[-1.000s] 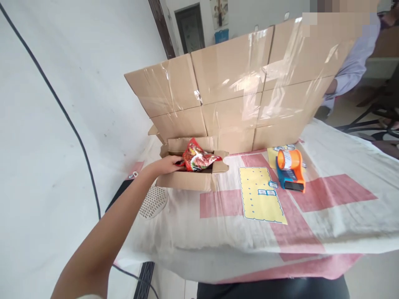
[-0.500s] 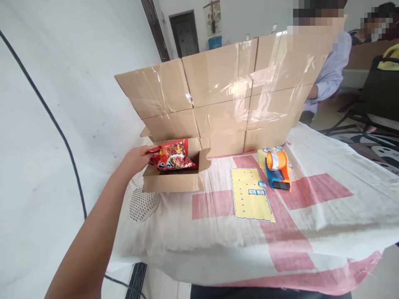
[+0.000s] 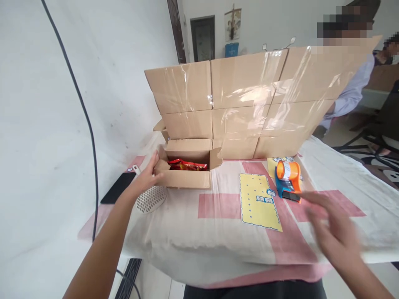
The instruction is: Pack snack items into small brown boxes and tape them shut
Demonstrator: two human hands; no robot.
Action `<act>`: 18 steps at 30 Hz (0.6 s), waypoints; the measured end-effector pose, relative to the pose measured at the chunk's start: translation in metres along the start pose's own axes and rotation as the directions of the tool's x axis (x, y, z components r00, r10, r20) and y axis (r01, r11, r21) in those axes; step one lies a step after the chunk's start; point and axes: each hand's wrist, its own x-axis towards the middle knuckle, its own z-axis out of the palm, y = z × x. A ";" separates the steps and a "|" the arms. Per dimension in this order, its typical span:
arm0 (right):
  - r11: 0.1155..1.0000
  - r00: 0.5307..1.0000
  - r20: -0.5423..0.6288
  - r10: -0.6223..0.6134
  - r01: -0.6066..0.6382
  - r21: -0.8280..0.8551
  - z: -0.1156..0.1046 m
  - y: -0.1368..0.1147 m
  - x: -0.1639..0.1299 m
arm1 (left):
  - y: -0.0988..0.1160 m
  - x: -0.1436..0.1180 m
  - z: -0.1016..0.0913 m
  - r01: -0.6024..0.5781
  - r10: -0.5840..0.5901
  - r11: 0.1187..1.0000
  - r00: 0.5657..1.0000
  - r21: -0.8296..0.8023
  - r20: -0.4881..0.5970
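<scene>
Left hand (image 3: pixel 151 176) set against the cardboard box (image 3: pixel 183 179), right hand (image 3: pixel 333 226) held by the tape dispenser (image 3: pixel 288 189)

The left end of the cardboard box is touched by the left hand, with the fingers laid along the end flap and the thumb pointed across the front corner. Thumb and fingers are held apart; whether the flap is clamped in the left grip cannot be told. Inside the box, a red packet (image 3: pixel 187 165) is seen lying low, with its crinkled upper edge shown below the rim. The box's flaps are turned outward.

The right hand is blurred. Its grip is spread, with nothing seen held in it, and its forefinger is pointed at the base of the orange and blue tape dispenser; whether contact is made cannot be told.

Between the box and the dispenser, a yellow sheet (image 3: pixel 258 209) is laid on the cloth-covered tabletop (image 3: pixel 202 236), with small blue-edged labels placed at its right side. A second yellow sheet (image 3: pixel 272 164) is partly covered by the dispenser. Beside the left forearm, a white mesh object (image 3: pixel 151 199) and a flat black object (image 3: pixel 118 189) are seen. The box is backed by a standing cardboard panel (image 3: pixel 237 91), by whose right part another person's pale sleeve (image 3: pixel 352 99) is partly hidden.
</scene>
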 end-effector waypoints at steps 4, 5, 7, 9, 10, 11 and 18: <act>0.910 0.879 0.465 -0.107 -0.101 0.402 0.119 -0.070 0.098 | -0.003 -0.023 0.016 -0.208 0.209 0.978 0.970 -0.014 0.122; 0.886 0.858 0.500 -0.116 -0.138 0.443 0.148 -0.083 0.118 | 0.000 -0.027 0.017 -0.241 0.236 0.970 0.962 0.020 0.140; 0.798 0.833 0.548 -0.073 -0.281 0.533 0.193 -0.103 0.148 | 0.006 -0.033 0.016 -0.276 0.257 0.955 0.954 0.111 0.156; 0.762 0.829 0.548 -0.110 -0.284 0.582 0.220 -0.110 0.163 | 0.013 -0.036 0.013 -0.277 0.254 0.947 0.956 0.165 0.146; 0.757 0.832 0.537 -0.141 -0.259 0.600 0.227 -0.111 0.167 | 0.016 -0.036 0.011 -0.264 0.243 0.951 0.960 0.161 0.136; 0.747 0.833 0.528 -0.166 -0.243 0.618 0.231 -0.109 0.169 | 0.020 -0.035 0.010 -0.239 0.223 0.961 0.967 0.137 0.120; 0.691 0.820 0.493 -0.291 -0.176 0.701 0.231 -0.089 0.171 | 0.050 0.001 0.023 0.252 -0.238 0.968 0.918 0.005 -0.317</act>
